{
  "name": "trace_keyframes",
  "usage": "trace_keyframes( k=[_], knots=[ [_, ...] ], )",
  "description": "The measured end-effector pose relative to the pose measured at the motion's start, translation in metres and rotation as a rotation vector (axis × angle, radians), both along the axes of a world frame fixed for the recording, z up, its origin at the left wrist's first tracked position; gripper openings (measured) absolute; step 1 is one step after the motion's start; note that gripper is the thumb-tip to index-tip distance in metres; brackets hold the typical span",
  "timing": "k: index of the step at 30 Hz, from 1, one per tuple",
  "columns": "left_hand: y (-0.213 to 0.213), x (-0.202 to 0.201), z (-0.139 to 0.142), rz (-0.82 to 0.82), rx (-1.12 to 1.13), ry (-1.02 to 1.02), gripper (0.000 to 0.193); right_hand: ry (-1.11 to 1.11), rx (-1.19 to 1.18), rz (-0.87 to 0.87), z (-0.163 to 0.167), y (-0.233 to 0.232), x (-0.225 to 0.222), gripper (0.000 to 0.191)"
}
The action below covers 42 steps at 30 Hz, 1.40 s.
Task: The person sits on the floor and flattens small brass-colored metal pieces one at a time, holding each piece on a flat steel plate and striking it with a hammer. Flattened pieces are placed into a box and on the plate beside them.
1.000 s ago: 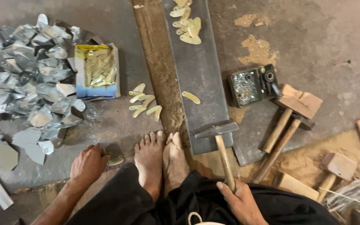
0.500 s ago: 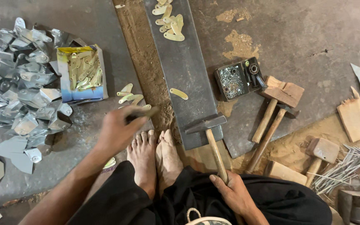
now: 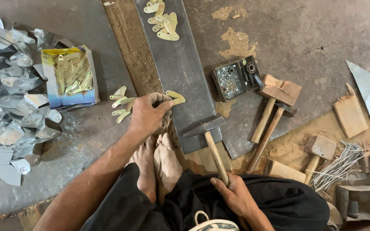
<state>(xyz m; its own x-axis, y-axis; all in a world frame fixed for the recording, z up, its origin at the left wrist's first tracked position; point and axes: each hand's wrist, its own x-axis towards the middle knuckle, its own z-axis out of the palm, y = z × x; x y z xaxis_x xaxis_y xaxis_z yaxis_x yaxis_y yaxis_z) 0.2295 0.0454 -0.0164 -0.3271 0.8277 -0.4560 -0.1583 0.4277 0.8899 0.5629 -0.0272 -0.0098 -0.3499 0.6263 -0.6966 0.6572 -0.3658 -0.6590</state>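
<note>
My left hand (image 3: pixel 147 114) reaches over my bare feet (image 3: pixel 157 164) and pinches a small pale yellow metal piece (image 3: pixel 176 97) lying on the long dark steel plate (image 3: pixel 180 64). A few more such pieces (image 3: pixel 121 104) lie just left of that hand. My right hand (image 3: pixel 235 196) grips the wooden handle of a steel hammer (image 3: pixel 206 134), whose head rests on the plate's near end. Another cluster of yellow pieces (image 3: pixel 163 22) sits at the plate's far end.
A small open box (image 3: pixel 70 78) of yellow pieces stands left, beside a heap of cut grey sheet-metal shapes (image 3: pixel 9 90). To the right are a black tray of small fasteners (image 3: pixel 231 81), wooden mallets (image 3: pixel 275 105), wood blocks (image 3: pixel 350 113) and a bundle of nails (image 3: pixel 341 164).
My left hand moved from the floor at the left, up past my feet, onto the yellow piece on the plate. The right hand stayed on the hammer handle.
</note>
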Motion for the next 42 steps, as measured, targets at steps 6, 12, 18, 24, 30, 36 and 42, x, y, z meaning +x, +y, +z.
trace_keyframes(
  k=[6,12,18,24,30,36,42],
  knots=[
    [0.002,-0.003,0.001,-0.06,-0.029,0.165,0.015,0.01,0.018,0.011,0.002,0.001,-0.001,0.035],
    [0.001,-0.003,0.005,-0.042,-0.023,0.171,0.018,-0.043,0.019,0.033,0.001,0.002,-0.001,0.037],
    [0.0,-0.008,0.007,-0.073,0.0,0.438,0.022,-0.199,0.135,0.028,0.019,0.002,-0.008,0.034],
    [0.0,-0.012,0.006,-0.061,0.015,0.542,0.029,-0.349,0.497,0.085,0.047,0.032,-0.028,0.03],
    [0.001,-0.02,0.001,-0.085,0.159,0.594,0.029,-0.241,0.612,0.072,0.065,0.057,-0.052,0.023],
    [0.002,-0.026,-0.001,-0.101,0.113,0.569,0.027,-0.177,0.737,0.219,0.071,0.062,-0.075,0.023],
    [0.003,-0.029,0.004,-0.127,0.075,0.576,0.028,-0.275,0.709,0.183,0.075,0.061,-0.079,0.023]
  ],
)
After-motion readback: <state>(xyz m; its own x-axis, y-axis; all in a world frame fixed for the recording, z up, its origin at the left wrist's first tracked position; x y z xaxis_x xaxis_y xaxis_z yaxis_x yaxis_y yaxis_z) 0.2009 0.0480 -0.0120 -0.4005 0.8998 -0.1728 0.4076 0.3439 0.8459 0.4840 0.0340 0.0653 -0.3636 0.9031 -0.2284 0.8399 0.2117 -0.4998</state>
